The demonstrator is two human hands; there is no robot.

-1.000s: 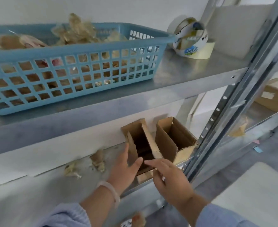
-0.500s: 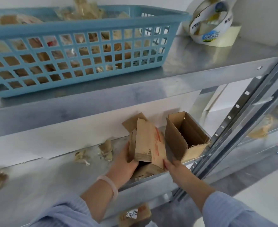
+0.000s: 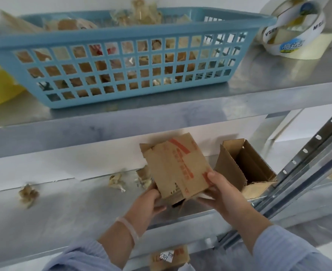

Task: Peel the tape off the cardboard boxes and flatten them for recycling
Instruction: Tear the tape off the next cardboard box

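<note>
Both hands, left hand [image 3: 148, 202] and right hand [image 3: 222, 192], grip a printed cardboard box [image 3: 177, 167] above the lower shelf [image 3: 73, 210], left of an open box [image 3: 243, 165].

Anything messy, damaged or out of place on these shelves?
Crumpled tape scraps lie loose on the lower shelf, not in the blue basket above that holds similar waste. The open box beside the held box has a ragged flap.

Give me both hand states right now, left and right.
left hand: closed on the cardboard box, gripping its lower left corner.
right hand: closed on the same box, thumb on its printed face.
</note>
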